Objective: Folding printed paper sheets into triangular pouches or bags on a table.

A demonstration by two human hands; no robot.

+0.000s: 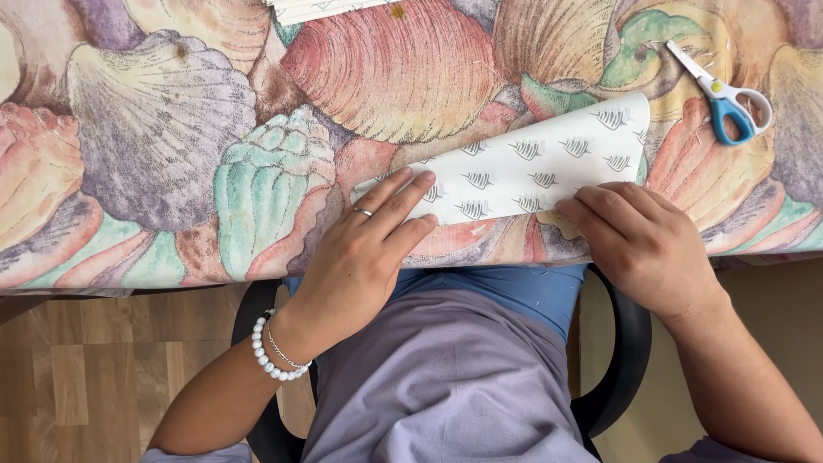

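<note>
A folded sheet of white paper (549, 159) with small grey printed marks lies slanted on the shell-patterned tablecloth (171, 129), near the table's front edge. My left hand (364, 257) presses flat on the paper's left end, fingers stretched out, a ring on one finger and a bead bracelet at the wrist. My right hand (639, 244) rests with curled fingers on the paper's lower right edge, pressing it down.
Scissors (724, 99) with blue and white handles lie at the table's far right. A stack of white paper (317, 9) shows at the top edge. Below the table are my lap, a black chair arm (630, 351) and wood floor (77, 369).
</note>
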